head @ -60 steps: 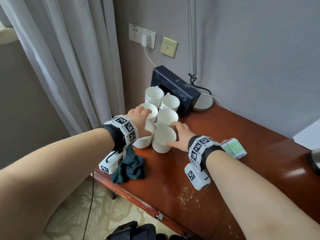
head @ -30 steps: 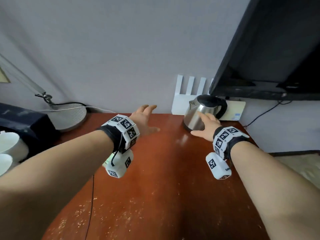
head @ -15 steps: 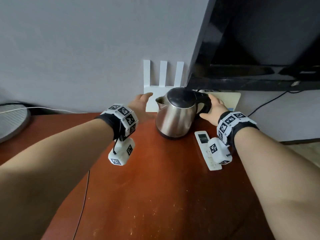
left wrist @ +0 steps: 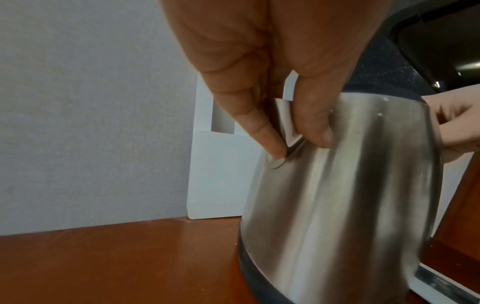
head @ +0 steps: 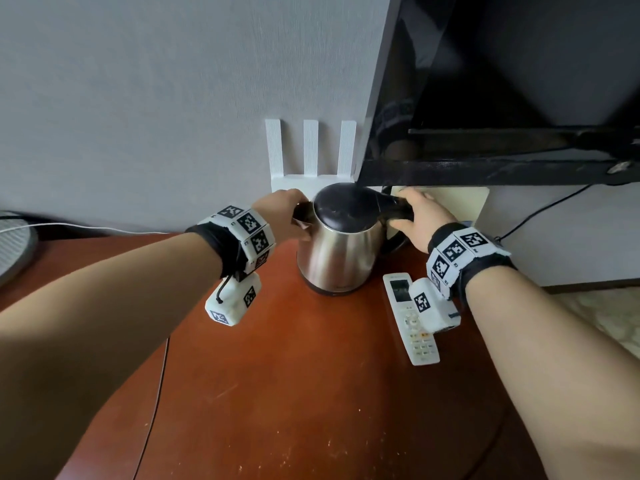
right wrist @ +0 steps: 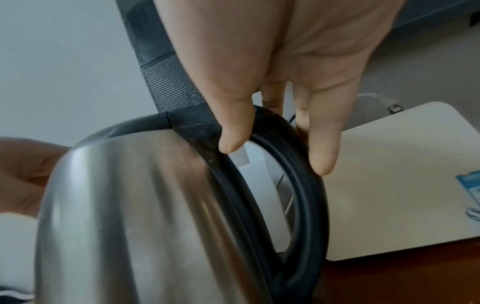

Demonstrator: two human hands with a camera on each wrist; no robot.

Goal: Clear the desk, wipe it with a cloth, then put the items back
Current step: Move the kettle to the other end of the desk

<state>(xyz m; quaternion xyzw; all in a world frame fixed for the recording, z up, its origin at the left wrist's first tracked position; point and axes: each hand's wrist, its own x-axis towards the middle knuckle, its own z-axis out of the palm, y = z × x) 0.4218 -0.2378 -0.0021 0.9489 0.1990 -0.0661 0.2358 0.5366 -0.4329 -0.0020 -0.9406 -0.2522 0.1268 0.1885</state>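
Desk (head: 311,393), reddish wood, against grey wall (head: 138,98).

No readable text: only square black-and-white markers on the wristbands (head: 453,252), a blurred blue label (right wrist: 470,185).

Left hand (head: 282,211) newly on kettle (head: 337,251) spout, right hand (head: 417,216) firmer round handle.

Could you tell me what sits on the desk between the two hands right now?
The steel kettle stands between them: the left hand pinches its spout, the right hand grips its black handle. The head view shows this best.
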